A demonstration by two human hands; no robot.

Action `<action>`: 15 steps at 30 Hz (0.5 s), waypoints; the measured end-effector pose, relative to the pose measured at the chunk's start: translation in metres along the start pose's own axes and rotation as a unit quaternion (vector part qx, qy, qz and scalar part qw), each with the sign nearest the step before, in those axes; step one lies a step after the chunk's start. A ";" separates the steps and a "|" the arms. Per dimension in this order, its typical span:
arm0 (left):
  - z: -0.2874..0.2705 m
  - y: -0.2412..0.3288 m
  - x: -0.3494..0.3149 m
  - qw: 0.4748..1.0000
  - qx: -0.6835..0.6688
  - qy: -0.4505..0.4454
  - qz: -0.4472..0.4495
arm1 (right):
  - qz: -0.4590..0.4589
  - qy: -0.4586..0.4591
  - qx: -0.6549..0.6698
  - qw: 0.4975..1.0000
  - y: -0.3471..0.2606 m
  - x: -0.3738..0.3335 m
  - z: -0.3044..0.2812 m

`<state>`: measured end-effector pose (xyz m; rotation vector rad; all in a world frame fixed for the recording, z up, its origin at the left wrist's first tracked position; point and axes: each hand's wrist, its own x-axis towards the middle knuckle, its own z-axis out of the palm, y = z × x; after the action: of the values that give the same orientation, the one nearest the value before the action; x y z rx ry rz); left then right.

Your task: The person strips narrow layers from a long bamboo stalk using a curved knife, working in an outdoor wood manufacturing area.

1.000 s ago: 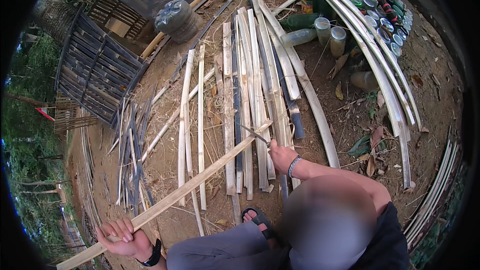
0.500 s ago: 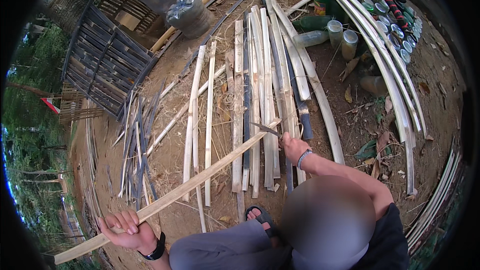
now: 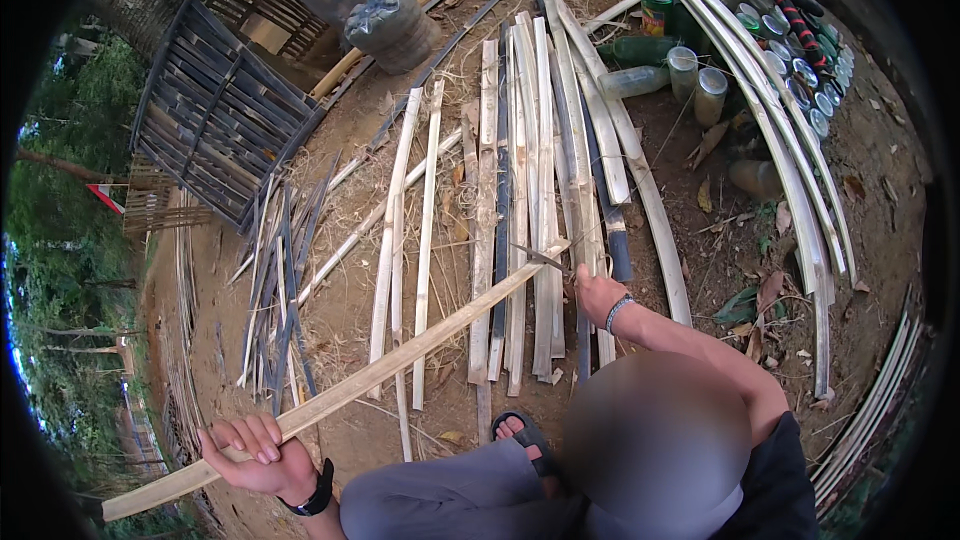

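A long, pale bamboo strip (image 3: 420, 342) slants across in front of me, its near end low at the left and its far end raised to the right. My left hand (image 3: 255, 458) is closed round the strip near its lower end, thumb and fingers on either side. My right hand (image 3: 602, 298) grips a knife, most of whose handle the fingers hide. The thin dark blade (image 3: 536, 255) lies across the strip close to its far end. Beneath and beyond it, several split bamboo slats (image 3: 541, 150) lie side by side on the soil.
Dark thin strips (image 3: 285, 290) lie heaped at the left, near a slatted bamboo panel (image 3: 225, 110). A large plastic bottle (image 3: 392, 28) stands at the back. Jars and bottles (image 3: 711, 92) crowd the far right, beside long curved slats (image 3: 770, 120). My sandalled foot (image 3: 522, 432) is just below the slats.
The whole view has shifted slightly. My right hand with the knife sits a little farther right and lower; both hands keep their hold.
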<state>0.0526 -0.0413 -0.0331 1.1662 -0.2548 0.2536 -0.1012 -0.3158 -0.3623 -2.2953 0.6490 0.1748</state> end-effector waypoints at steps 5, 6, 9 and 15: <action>0.002 -0.012 0.007 1.000 -0.004 -0.011 -0.003 | -0.025 -0.038 0.080 0.996 -0.028 -0.007 0.000; -0.002 -0.012 0.011 1.000 -0.010 -0.006 -0.006 | -0.011 -0.019 0.063 0.998 -0.023 -0.001 0.001; -0.030 -0.002 0.021 0.999 -0.029 0.027 -0.005 | -0.054 0.001 -0.001 0.999 0.006 0.029 0.036; -0.003 -0.020 0.023 0.997 -0.025 -0.005 -0.069 | -0.148 -0.006 -0.084 0.985 0.099 0.014 0.095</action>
<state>0.0809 -0.0449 -0.0445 1.1297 -0.1880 0.1198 -0.1321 -0.3161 -0.4963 -2.5178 0.2887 0.1050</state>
